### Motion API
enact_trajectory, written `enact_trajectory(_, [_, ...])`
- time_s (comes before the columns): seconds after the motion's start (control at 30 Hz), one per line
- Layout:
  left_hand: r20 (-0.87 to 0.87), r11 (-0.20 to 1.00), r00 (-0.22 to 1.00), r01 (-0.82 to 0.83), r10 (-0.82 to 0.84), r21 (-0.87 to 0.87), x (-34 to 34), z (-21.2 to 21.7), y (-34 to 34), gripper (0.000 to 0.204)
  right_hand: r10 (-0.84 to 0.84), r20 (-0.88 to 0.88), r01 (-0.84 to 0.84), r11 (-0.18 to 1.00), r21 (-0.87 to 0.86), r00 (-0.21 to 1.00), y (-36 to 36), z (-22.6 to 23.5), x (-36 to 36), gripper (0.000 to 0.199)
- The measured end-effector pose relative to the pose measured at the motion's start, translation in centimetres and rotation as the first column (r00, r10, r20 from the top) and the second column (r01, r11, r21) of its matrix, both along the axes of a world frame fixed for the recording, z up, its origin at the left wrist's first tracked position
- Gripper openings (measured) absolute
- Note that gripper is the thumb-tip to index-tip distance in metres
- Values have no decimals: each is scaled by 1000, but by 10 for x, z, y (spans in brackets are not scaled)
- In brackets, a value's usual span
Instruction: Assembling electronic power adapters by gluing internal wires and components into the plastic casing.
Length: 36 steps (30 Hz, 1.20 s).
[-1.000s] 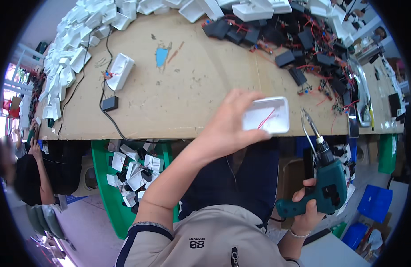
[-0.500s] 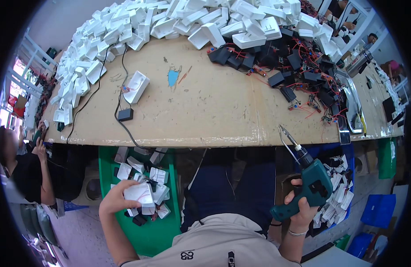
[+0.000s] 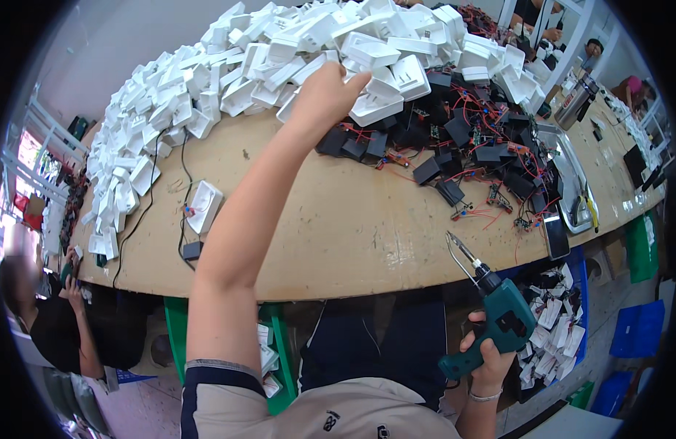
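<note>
My left hand (image 3: 327,95) is stretched far across the table to the heap of white plastic casings (image 3: 279,66). Its thumb stands apart from the fingers, and the fingertips are partly lost among the casings; I see nothing held. In my right hand (image 3: 491,364) is a dark green pistol-shaped soldering gun (image 3: 507,318), its metal tip pointing up over the table's front edge. A single white casing (image 3: 205,207) with a small wired part lies left of my left forearm, by a small black box (image 3: 192,251).
Black boxes with red wires and small circuit boards (image 3: 491,154) are heaped at the right. Beyond lie a metal tray (image 3: 572,175) and a phone (image 3: 556,235). A green bin (image 3: 279,344) and a blue bin (image 3: 580,322) sit below the edge. A co-worker (image 3: 53,322) is at left.
My left hand has moved from above the green bin up to the white heap; the wired casing it held is no longer in it. The soldering gun stays in my right hand, slightly lower.
</note>
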<state>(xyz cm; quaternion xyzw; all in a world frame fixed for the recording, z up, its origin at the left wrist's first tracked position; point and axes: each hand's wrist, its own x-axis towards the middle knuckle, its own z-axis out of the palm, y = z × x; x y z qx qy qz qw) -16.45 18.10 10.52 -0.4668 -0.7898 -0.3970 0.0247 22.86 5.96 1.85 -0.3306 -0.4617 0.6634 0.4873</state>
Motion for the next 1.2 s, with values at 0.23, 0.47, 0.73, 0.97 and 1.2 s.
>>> enact_trajectory(0.23, [143, 957, 988, 97, -59, -275, -20, -8, 56, 36, -18, 11, 18, 999, -28, 1000, 14, -6, 2, 65])
enact_trajectory(0.47, [231, 962, 941, 267, -248, -56, -10, -32, -44, 40, 10, -3, -10, 1000, 17, 1000, 23, -14, 13, 61])
enact_trajectory(0.73, [410, 943, 893, 280, -188, -178, 78, -89, -135, 53, 74, 1, -74, 996, 47, 997, 15, -9, 13, 63])
enact_trajectory(0.97, [-359, 905, 837, 337, -414, -260, 76, -54, -132, 60, 64, 6, -65, 996, 65, 998, 11, -11, 19, 62])
enact_trajectory(1.2, [-83, 757, 761, 617, -643, -214, 58, -56, -119, 49, 9, 29, -11, 998, 69, 1000, 7, -8, 26, 61])
